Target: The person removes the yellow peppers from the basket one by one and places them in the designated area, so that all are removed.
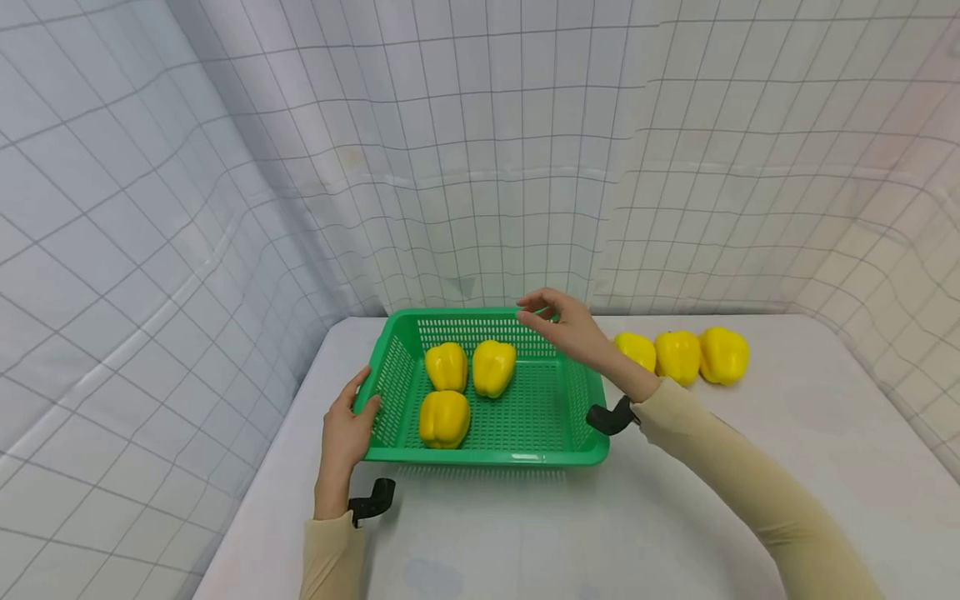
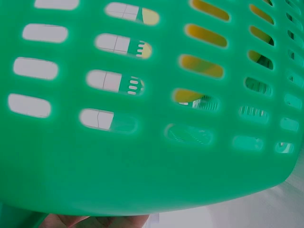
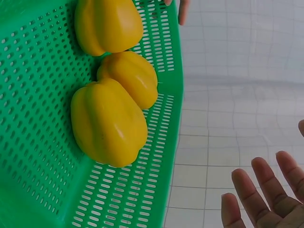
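A green plastic basket (image 1: pixel 517 458) with slotted walls sits in front of me, holding three yellow bell peppers (image 1: pixel 445 419) in its left half. My left hand (image 1: pixel 347 429) grips the basket's left side, thumb over the rim and fingers along the outside. In the left wrist view the slotted wall (image 2: pixel 118 171) fills the picture, with fingertips (image 2: pixel 95 221) at its lower edge. Over the basket's back right corner hovers my right hand (image 1: pixel 566 325), holding nothing. Its fingers (image 3: pixel 247 192) are spread and relaxed in the right wrist view, apart from the peppers (image 3: pixel 109 123).
Three more yellow bell peppers (image 1: pixel 678 357) stand in a row on the white table (image 1: pixel 795 433), right of the basket; my right forearm partly covers the nearest one. White grid-patterned curtains (image 1: pixel 480 167) enclose the table at the back and sides.
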A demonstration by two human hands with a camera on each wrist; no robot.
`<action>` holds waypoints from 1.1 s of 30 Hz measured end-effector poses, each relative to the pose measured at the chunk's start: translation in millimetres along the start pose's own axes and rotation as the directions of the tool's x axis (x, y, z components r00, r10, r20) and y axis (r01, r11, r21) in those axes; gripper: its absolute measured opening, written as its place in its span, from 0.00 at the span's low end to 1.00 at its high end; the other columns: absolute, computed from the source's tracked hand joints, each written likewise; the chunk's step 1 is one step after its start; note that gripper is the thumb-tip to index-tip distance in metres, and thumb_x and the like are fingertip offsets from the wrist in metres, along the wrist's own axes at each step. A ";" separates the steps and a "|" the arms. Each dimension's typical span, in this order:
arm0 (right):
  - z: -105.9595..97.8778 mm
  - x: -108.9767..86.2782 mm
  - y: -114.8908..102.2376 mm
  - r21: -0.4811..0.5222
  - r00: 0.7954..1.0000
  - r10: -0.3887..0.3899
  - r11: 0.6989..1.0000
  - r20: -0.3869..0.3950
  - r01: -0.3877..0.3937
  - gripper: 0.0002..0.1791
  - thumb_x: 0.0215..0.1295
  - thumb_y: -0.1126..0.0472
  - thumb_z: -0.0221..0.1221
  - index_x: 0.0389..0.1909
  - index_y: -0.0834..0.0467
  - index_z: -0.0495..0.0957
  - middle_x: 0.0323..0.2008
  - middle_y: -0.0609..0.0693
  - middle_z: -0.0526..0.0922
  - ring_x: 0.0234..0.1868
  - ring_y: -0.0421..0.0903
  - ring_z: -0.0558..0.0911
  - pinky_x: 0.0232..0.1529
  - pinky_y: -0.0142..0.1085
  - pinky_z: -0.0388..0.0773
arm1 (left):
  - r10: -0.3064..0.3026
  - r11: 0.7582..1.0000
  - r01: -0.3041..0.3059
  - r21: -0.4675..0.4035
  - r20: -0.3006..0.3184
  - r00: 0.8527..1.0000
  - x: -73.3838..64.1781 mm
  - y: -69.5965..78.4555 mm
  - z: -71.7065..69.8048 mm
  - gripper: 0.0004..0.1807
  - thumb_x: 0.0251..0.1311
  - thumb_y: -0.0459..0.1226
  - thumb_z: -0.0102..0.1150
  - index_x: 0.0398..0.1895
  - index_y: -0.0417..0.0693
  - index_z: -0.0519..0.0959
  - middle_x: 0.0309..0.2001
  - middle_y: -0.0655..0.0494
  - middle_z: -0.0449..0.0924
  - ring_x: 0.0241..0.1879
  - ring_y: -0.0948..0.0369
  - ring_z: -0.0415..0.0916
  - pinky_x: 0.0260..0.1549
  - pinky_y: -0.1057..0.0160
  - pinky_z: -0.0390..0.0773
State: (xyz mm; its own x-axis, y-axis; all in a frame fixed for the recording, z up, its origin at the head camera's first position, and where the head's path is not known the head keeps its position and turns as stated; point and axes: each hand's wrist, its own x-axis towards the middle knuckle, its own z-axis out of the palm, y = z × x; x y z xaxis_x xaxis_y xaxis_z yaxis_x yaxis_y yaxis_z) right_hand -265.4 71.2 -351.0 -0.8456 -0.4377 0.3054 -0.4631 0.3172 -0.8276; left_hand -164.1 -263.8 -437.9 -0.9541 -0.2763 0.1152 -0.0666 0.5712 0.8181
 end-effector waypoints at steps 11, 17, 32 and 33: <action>13.2 18.1 11.5 -0.057 0.986 0.141 0.989 0.087 -0.136 0.22 0.67 0.49 0.57 0.56 0.57 0.73 0.49 0.54 0.78 0.46 0.53 0.78 0.41 0.42 0.75 | -0.016 1.000 0.016 0.005 0.006 1.000 -0.4 1.0 0.1 0.27 0.70 0.39 0.49 0.72 0.54 0.61 0.55 0.35 0.73 0.33 0.49 0.74 0.28 0.58 0.70; 21.2 26.3 19.8 -0.128 0.979 0.143 0.984 0.146 -0.125 0.26 0.67 0.49 0.58 0.59 0.62 0.71 0.51 0.58 0.76 0.48 0.52 0.77 0.43 0.43 0.75 | -0.021 1.000 0.021 -0.003 0.013 1.000 -0.4 3.1 -0.8 0.27 0.70 0.39 0.49 0.72 0.54 0.61 0.54 0.35 0.73 0.32 0.49 0.74 0.27 0.59 0.70; 51.0 39.7 40.3 -0.331 0.933 0.272 0.925 0.234 -0.186 0.34 0.66 0.45 0.56 0.62 0.66 0.67 0.54 0.64 0.74 0.50 0.55 0.75 0.46 0.45 0.72 | -0.021 1.000 0.021 -0.014 0.008 1.000 1.7 1.0 -0.4 0.27 0.70 0.38 0.49 0.72 0.54 0.61 0.52 0.35 0.75 0.32 0.49 0.75 0.26 0.59 0.71; 52.8 39.7 41.9 -0.345 0.930 0.281 0.919 0.235 -0.191 0.34 0.66 0.44 0.56 0.62 0.66 0.67 0.54 0.63 0.74 0.51 0.55 0.75 0.46 0.45 0.72 | -0.021 1.000 0.021 -0.015 0.009 1.000 1.6 1.1 -0.4 0.27 0.70 0.38 0.49 0.72 0.54 0.61 0.53 0.35 0.74 0.32 0.49 0.75 0.26 0.59 0.71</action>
State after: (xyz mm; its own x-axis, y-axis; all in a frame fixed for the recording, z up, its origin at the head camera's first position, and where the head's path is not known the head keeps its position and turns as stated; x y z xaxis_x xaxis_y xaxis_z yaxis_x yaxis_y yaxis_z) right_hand -304.3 22.6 -398.4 -0.8545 -0.5160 -0.0596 -0.3560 0.6654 -0.6562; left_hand -165.6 -264.0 -436.6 -0.9551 -0.2815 0.0927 -0.0828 0.5537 0.8286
